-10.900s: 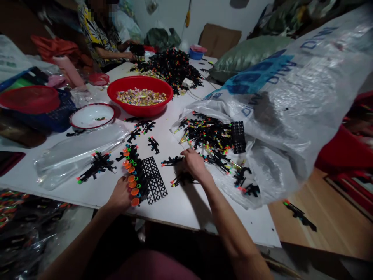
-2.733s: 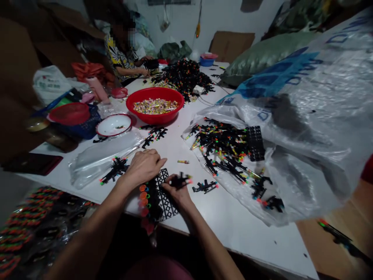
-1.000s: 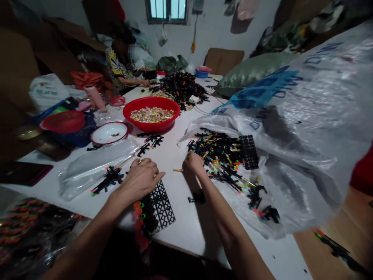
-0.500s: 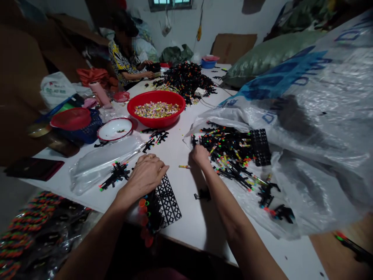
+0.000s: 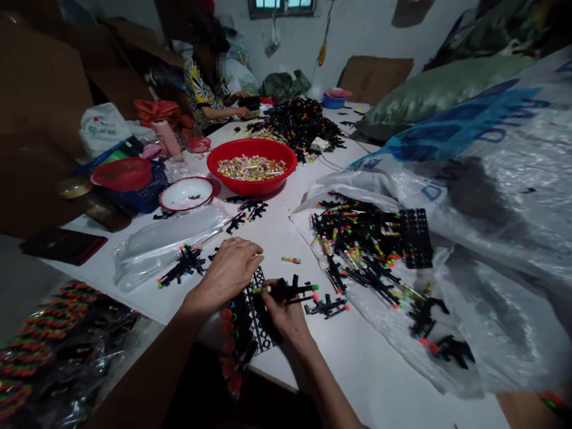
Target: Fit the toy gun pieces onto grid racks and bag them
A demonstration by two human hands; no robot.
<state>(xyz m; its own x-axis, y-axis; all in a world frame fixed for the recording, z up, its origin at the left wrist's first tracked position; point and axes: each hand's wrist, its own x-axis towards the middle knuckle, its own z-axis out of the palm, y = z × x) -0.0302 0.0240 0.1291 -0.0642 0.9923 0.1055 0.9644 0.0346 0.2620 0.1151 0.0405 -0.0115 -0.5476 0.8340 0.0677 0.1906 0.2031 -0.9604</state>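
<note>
My left hand (image 5: 232, 271) is curled over the far end of a black lattice rack (image 5: 264, 335), its fingertips partly hidden. Along the rack's left side stands a row of black toy pieces with orange cups (image 5: 227, 342). My right hand (image 5: 286, 319) grips a black toy gun (image 5: 292, 290) with a green tip, above the rack's right side; a small yellow tube shows at its left end. Just right of that hand lies another toy gun (image 5: 327, 306). A loose candy-coloured tube (image 5: 291, 260) rests on the table beyond.
A heap of toy guns and tubes (image 5: 357, 232) spills from a large plastic sack (image 5: 504, 196) at right. Farther back stand a red basin (image 5: 252, 189) of small tubes and a white plate (image 5: 186, 195). A co-worker (image 5: 210, 83) sits at the far left.
My right hand has come from the heap toward me and left, with a toy gun in it. My left hand stays over the rack. The view has shifted slightly.
</note>
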